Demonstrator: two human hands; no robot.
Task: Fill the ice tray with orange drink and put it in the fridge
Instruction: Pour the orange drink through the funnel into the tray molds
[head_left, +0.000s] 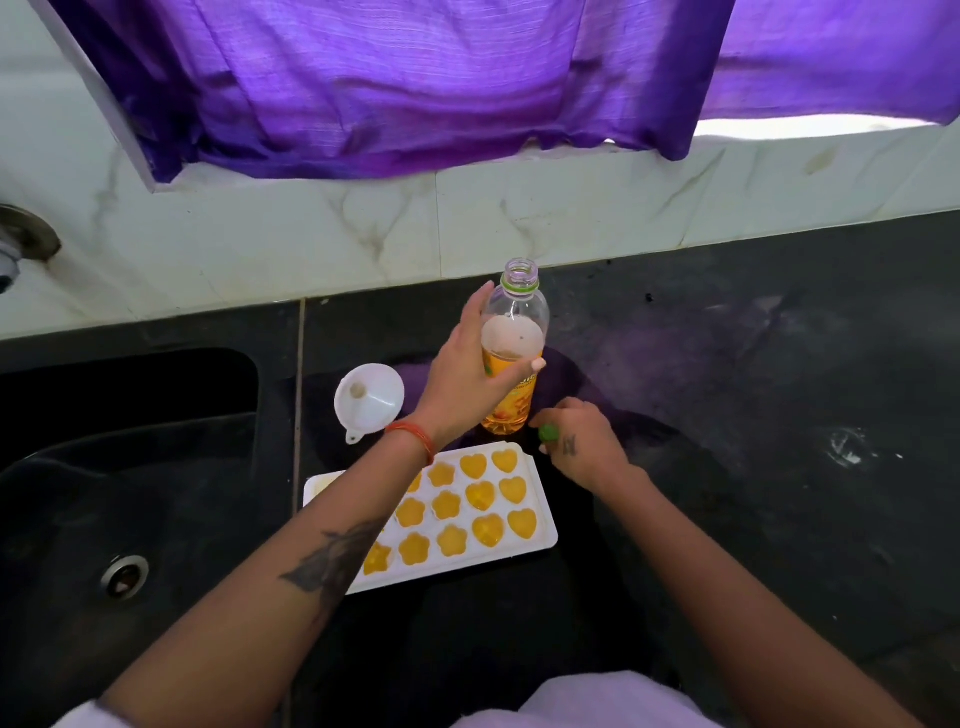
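Two hands engaged: left hand (470, 374) grips upright bottle (511, 358), mid-frame; right hand (576, 441) pinches green cap (547, 432) just lower right of its base, mouth straight above.

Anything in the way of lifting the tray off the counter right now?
Yes. The left forearm lies across the tray, and both hands are busy: the left hand holds the open bottle, the right hand holds the green cap. The bottle and funnel stand just behind the tray.
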